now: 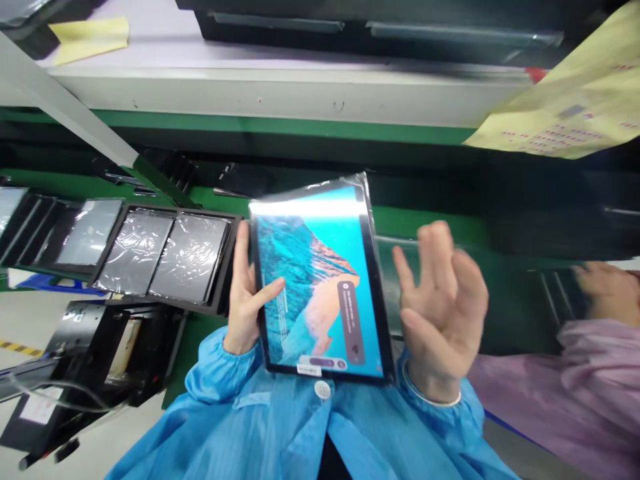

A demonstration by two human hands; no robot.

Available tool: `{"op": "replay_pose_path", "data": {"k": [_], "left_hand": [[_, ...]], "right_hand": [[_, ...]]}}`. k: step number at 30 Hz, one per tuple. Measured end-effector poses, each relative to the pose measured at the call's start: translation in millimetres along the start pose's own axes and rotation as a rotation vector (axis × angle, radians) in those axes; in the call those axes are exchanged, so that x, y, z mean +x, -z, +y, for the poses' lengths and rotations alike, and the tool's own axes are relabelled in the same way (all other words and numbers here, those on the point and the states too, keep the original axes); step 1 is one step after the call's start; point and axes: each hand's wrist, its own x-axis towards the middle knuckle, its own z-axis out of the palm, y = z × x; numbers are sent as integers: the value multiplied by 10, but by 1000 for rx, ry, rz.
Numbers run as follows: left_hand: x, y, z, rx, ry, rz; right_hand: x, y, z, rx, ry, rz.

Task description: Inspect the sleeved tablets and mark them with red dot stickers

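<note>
A tablet (315, 287) in clear plastic film, its screen lit in blue and orange, stands tilted in front of my chest. My left hand (247, 300) grips its left edge, with the thumb lying across the screen. My right hand (443, 310) is raised just beside the tablet's right edge, palm spread, fingers apart and slightly blurred. It holds nothing, and I cannot see it touching the tablet. Both of my wrists show blue cuffs.
To the left, a black tray (165, 257) holds film-wrapped tablets, and a black machine (105, 353) stands below it. A green-edged workbench (300, 130) runs across the view. A yellow printed sheet (565, 93) hangs upper right. A co-worker's hand (605, 290) and pink sleeve are at right.
</note>
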Motion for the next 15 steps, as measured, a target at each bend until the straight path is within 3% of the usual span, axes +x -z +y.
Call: {"op": "replay_pose_path", "data": {"k": [3, 7, 15], "left_hand": [[-28, -7, 92, 89, -119, 123], [-26, -52, 194, 102, -91, 126], [-34, -150, 297, 34, -39, 81]], "right_hand": [[-30, -64, 0, 200, -111, -76], [-115, -68, -54, 207, -281, -189], [-88, 29, -200, 353, -301, -172]]}}
